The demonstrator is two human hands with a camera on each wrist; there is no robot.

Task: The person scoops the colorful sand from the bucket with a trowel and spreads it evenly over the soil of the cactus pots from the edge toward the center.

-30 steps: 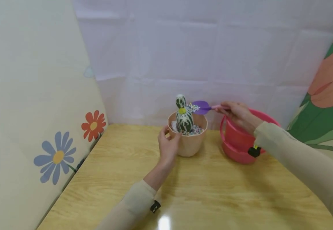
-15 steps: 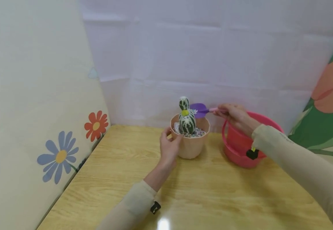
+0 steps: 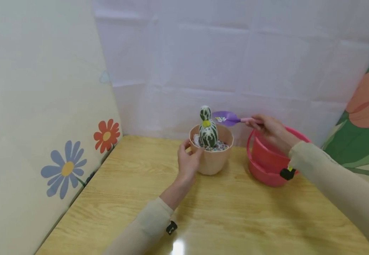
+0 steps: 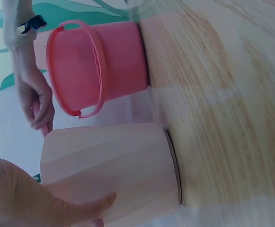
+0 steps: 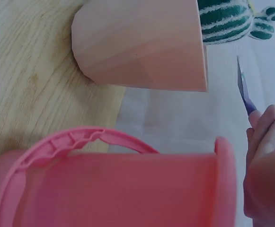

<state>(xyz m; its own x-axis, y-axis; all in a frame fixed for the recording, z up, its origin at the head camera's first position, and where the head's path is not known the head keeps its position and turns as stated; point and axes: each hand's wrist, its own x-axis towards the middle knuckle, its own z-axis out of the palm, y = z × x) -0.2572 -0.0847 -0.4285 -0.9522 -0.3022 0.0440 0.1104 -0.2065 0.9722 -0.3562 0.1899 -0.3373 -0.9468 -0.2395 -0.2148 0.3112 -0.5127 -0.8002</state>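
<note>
A green-and-white striped cactus (image 3: 208, 135) with a yellow band stands in a peach flowerpot (image 3: 212, 163), among small multicoloured pebbles (image 3: 220, 146). My left hand (image 3: 188, 161) holds the pot's left side; in the left wrist view its fingers (image 4: 87, 213) lie along the pot wall. My right hand (image 3: 270, 130) grips the pink handle of a small purple trowel (image 3: 232, 118). The blade is above the pot's right rim, beside the cactus, with a few pale pebbles on it. In the right wrist view the trowel (image 5: 243, 90) appears nearly edge-on, apart from the cactus.
A pink-red bucket (image 3: 267, 166) with its handle hanging down stands right of the pot, under my right forearm. Behind is a white cloth wall (image 3: 178, 63). The wooden table (image 3: 229, 212) meets a flower-painted panel (image 3: 66, 106) on the left.
The trowel first tipped down toward the pot beside the cactus, then rose, level again and a little to the right, with fewer pebbles on it. My left hand stays at the flowerpot.
</note>
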